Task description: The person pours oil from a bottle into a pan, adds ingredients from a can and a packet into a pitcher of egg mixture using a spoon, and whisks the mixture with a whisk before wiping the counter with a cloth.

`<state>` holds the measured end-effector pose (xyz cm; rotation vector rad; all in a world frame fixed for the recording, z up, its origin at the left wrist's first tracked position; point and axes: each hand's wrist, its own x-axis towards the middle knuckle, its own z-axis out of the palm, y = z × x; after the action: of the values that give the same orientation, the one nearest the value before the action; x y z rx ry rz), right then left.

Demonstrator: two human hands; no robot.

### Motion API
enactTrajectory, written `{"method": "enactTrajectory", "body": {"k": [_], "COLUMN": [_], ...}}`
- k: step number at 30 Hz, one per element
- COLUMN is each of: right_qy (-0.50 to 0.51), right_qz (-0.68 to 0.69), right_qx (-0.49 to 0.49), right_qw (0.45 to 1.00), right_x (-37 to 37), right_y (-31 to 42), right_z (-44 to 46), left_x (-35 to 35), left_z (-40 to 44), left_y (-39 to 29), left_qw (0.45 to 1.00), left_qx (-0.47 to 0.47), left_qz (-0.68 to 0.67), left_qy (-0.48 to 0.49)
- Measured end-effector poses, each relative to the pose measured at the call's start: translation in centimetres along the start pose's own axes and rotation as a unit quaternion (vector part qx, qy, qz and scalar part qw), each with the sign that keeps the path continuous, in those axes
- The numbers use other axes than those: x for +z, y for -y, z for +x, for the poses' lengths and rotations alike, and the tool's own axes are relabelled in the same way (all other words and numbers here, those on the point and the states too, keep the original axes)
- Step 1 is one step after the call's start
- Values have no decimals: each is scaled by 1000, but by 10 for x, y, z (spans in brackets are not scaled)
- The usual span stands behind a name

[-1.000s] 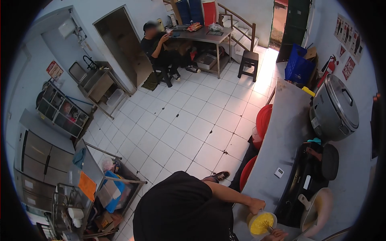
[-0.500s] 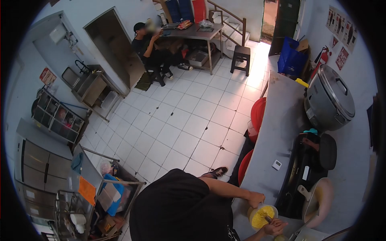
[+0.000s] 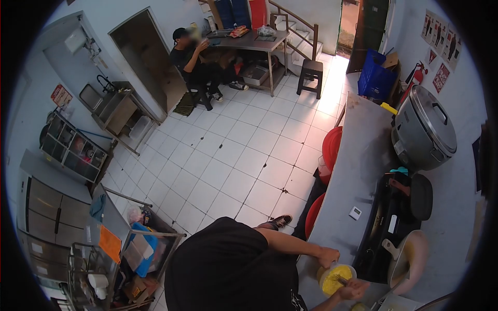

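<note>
My left hand (image 3: pixel 328 256) is closed on the rim of a bowl (image 3: pixel 321 273) at the lower right, over the grey worktop. Yellow contents (image 3: pixel 336 279) fill much of the bowl. My right hand (image 3: pixel 354 289) is closed around the handle of a whisk (image 3: pixel 343 281), its wires down in the yellow contents. Just right of the bowl lies a black stove (image 3: pixel 369 259), and a pale pan (image 3: pixel 406 259) with a light handle is beside it. A small white timer (image 3: pixel 355 212) rests on the worktop (image 3: pixel 358 132).
A large rice cooker (image 3: pixel 423 127) and a dark pan (image 3: pixel 421 197) stand along the right wall. Red tubs (image 3: pixel 331 147) sit beside the worktop. Across the tiled floor, another person (image 3: pixel 192 65) sits at a metal table (image 3: pixel 254 42). A loaded shelf cart (image 3: pixel 150 243) stands at lower left.
The whole view has shifted slightly, with the room now further left and up. My right hand and the whisk have changed position at the bowl; my left hand still holds the rim.
</note>
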<state>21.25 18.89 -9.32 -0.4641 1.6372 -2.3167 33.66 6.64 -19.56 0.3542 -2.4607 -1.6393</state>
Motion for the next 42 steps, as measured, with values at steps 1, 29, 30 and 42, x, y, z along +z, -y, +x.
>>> {"method": "enactTrajectory", "body": {"k": [1,29,30,42], "right_qy": [-27,30,46,-13], "right_qz": [-1,-201,-231,21], "right_qx": [-14,-134,-151,109], "right_qw": [1000,970,960,994], "right_x": [-9,-53,-64,-66], "right_y": [1,-36,-49,35], "right_z": [10,18,24,39], "left_x": [-1,1,-3,16], "left_z": [1,-3,-3,10], "left_y": [1,-3,-7,37], "left_qw": [1000,1000,1000,987], "left_qx": [1,-8,-14,136], "left_qz": [5,14,22,33], "left_qy": [1,-12,-11,-79]}}
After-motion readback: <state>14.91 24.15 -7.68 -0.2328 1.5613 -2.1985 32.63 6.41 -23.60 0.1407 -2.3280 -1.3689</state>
